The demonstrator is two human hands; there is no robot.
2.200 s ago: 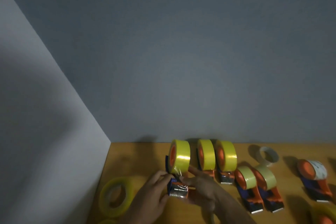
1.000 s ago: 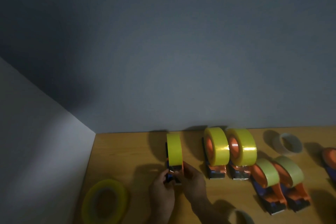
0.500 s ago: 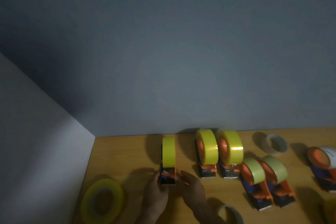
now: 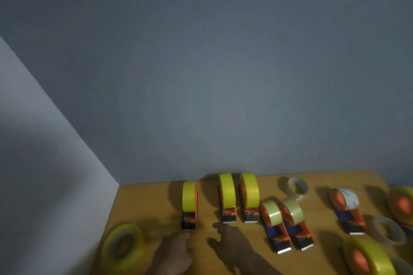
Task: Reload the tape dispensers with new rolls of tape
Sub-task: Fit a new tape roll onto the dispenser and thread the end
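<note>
An orange and blue tape dispenser [image 4: 189, 216] loaded with a bright yellow roll stands alone on the wooden table [image 4: 145, 203], left of the others. My left hand [image 4: 176, 252] lies just in front of it, fingers loose, apart from its blade end or barely at it. My right hand [image 4: 232, 245] hovers to the right of it with fingers spread, holding nothing. Two more dispensers with bright yellow rolls [image 4: 239, 196] stand side by side behind my right hand.
Two dispensers with pale rolls [image 4: 282, 221] lie right of centre, another with a white roll [image 4: 346, 210] farther right. Loose rolls lie at the left [image 4: 123, 243], back [image 4: 296, 187] and right [image 4: 388, 232]. A large yellow roll [image 4: 368, 257] sits at the front right. Walls close the back and left.
Both hands have let go of the left dispenser and drawn back toward me. It now stands alone on the table, left of the row.
</note>
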